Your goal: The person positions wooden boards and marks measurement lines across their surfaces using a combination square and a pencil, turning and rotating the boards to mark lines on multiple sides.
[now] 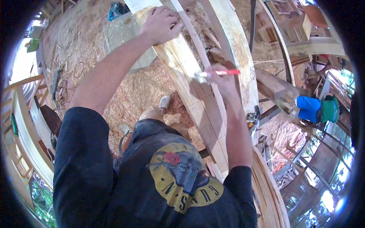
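A long wooden beam (184,72) runs diagonally below me, with several thin lines drawn across its face. My left hand (160,26) rests on its upper part, fingers bent over the wood and spread a little. In my right hand (221,80) is a red marking tool (228,72), held crosswise; its pale tip points left over the beam and is blurred. A narrow wooden strip (197,43) lies lengthwise along the beam and passes under my right hand.
Right of the beam stands another thick timber (243,57), with a dark tool (252,118) on it. A translucent box (131,41) is at upper left. Wood shavings cover the floor (87,49). Blue and green items (308,108) sit far right.
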`<state>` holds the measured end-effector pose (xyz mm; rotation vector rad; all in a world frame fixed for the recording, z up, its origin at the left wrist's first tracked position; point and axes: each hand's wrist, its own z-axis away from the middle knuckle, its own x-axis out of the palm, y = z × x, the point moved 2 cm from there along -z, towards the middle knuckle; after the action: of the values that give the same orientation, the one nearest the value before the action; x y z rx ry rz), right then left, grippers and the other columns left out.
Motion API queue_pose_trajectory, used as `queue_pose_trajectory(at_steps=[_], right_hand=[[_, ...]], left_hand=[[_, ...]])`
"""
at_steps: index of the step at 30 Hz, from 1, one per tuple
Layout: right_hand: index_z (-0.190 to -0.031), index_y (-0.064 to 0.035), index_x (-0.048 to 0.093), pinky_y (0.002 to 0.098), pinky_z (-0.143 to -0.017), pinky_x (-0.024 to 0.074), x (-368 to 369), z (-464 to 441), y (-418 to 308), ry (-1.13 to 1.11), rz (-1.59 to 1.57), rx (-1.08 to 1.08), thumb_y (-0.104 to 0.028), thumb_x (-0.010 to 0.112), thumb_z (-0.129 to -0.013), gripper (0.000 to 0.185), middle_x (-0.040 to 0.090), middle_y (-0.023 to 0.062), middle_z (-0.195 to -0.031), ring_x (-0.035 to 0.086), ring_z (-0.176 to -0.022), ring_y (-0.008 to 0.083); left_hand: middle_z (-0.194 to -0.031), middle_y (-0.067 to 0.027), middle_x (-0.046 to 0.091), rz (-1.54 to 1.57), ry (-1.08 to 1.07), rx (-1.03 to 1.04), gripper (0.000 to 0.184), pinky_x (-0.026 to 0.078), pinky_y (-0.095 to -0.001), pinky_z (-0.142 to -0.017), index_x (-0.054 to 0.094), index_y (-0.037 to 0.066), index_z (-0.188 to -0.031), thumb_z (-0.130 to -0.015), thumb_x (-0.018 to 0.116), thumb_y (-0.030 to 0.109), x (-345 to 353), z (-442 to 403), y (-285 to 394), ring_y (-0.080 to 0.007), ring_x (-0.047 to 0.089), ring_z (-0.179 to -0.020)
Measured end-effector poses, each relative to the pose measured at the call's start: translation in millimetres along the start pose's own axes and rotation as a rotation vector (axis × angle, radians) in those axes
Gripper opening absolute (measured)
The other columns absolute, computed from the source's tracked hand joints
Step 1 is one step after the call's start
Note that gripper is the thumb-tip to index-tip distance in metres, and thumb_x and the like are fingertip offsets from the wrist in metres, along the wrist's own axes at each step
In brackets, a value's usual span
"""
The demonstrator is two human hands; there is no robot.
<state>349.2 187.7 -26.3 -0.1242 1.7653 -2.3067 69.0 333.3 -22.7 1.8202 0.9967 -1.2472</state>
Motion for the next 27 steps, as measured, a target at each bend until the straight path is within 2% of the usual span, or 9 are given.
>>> queue_pose_trajectory(at_steps=[3, 5, 7, 8, 11, 18, 21, 24, 27], right_hand=[[-0.098, -0.0006, 0.071, 0.0252, -0.071, 0.0502, 13.8, -28.7, -7.2, -0.044, -0.005, 0.022, -0.011, 0.074, -0.086, 0.016, 0.07, 0.0041, -0.089, 0.062, -0.081, 0.0082], [-0.097, -0.001, 0.071, 0.0249, -0.071, 0.0497, 12.4, -12.9, -14.9, -0.001, -0.022, -0.006, -0.012, 0.075, -0.086, 0.016, 0.07, 0.0039, -0.088, 0.062, -0.081, 0.008], [-0.097, -0.0019, 0.071, 0.0244, -0.067, 0.049, 22.1, 7.6, -31.3, 0.016, -0.108, -0.021, -0.014, 0.075, -0.086, 0.017, 0.07, 0.0031, -0.088, 0.061, -0.078, 0.008], [-0.097, -0.0018, 0.071, 0.0244, -0.066, 0.0489, 28.6, 8.1, -33.2, -0.027, -0.056, -0.007, -0.014, 0.075, -0.086, 0.017, 0.07, 0.003, -0.087, 0.061, -0.076, 0.0081], [-0.096, -0.0016, 0.071, 0.0251, -0.062, 0.049, 44.2, 0.3, -42.5, -0.1, 0.127, -0.006, -0.015, 0.076, -0.086, 0.017, 0.069, 0.0018, -0.083, 0.061, -0.071, 0.0075], [-0.095, -0.0036, 0.072, 0.026, -0.063, 0.0485, 58.4, -18.5, -34.8, -0.09, 0.172, 0.04, -0.015, 0.075, -0.085, 0.016, 0.068, 0.0012, -0.079, 0.06, -0.073, 0.0072], [-0.093, -0.0037, 0.072, 0.0271, -0.064, 0.0485, 35.1, 2.2, -12.2, -0.128, 0.292, 0.077, -0.016, 0.076, -0.084, 0.016, 0.068, 0.0012, -0.079, 0.06, -0.073, 0.0078], [-0.091, -0.0025, 0.069, 0.0231, -0.057, 0.0479, 14.8, 44.2, -13.3, -0.154, 0.246, 0.121, -0.015, 0.077, -0.085, 0.015, 0.068, 0.0038, -0.079, 0.061, -0.066, 0.0077], [-0.092, -0.0043, 0.071, 0.0276, -0.062, 0.0488, 19.8, 34.0, -12.7, -0.161, 0.287, 0.038, -0.02, 0.077, -0.085, 0.018, 0.068, 0.0033, -0.078, 0.061, -0.071, 0.0093]], left_hand=[[-0.128, -0.0039, 0.065, -0.021, 0.006, -0.005, 0.039, 0.03, -0.0494, -0.117, 0.076, 0.014, -0.107, -0.098, 0.053, 0.044, -0.1, 1.8, 1.5, -0.0282, 0.044, -0.138], [-0.128, -0.004, 0.065, -0.045, -0.006, -0.017, 0.04, 0.03, -0.0495, -0.117, 0.076, 0.014, -0.107, -0.097, 0.053, 0.044, 0.8, 1.4, 1.2, -0.0283, 0.044, -0.138], [-0.13, -0.0056, 0.064, -0.059, -0.019, -0.007, 0.044, 0.028, -0.0509, -0.118, 0.075, 0.015, -0.111, -0.099, 0.046, 0.046, 2.3, -0.6, -1.5, -0.0279, 0.044, -0.138], [-0.131, -0.0065, 0.064, -0.063, -0.032, -0.001, 0.047, 0.027, -0.0516, -0.118, 0.075, 0.015, -0.113, -0.1, 0.043, 0.047, 2.9, 1.8, -0.9, -0.0278, 0.043, -0.138], [-0.127, -0.0051, 0.065, -0.037, -0.002, 0.008, 0.042, 0.03, -0.0509, -0.116, 0.076, 0.014, -0.108, -0.097, 0.05, 0.046, 0.3, 1.8, 0.6, -0.0285, 0.046, -0.136], [-0.124, -0.0035, 0.067, -0.023, 0.048, 0.025, 0.038, 0.032, -0.0513, -0.115, 0.076, 0.015, -0.105, -0.095, 0.056, 0.046, 0.7, 2.2, -2.8, -0.0291, 0.048, -0.134], [-0.124, -0.004, 0.067, -0.017, 0.054, 0.04, 0.039, 0.032, -0.0515, -0.115, 0.076, 0.015, -0.105, -0.096, 0.055, 0.046, -2.3, 1.9, -1.1, -0.0292, 0.048, -0.134], [-0.125, -0.0046, 0.066, -0.04, 0.072, 0.018, 0.04, 0.032, -0.0515, -0.115, 0.076, 0.015, -0.106, -0.097, 0.052, 0.046, 3.5, 3.6, -0.4, -0.0292, 0.048, -0.134], [-0.126, -0.0045, 0.066, -0.067, 0.035, 0.036, 0.041, 0.032, -0.0517, -0.115, 0.076, 0.016, -0.106, -0.098, 0.05, 0.046, 1.7, 1.9, -0.4, -0.0289, 0.047, -0.135]])
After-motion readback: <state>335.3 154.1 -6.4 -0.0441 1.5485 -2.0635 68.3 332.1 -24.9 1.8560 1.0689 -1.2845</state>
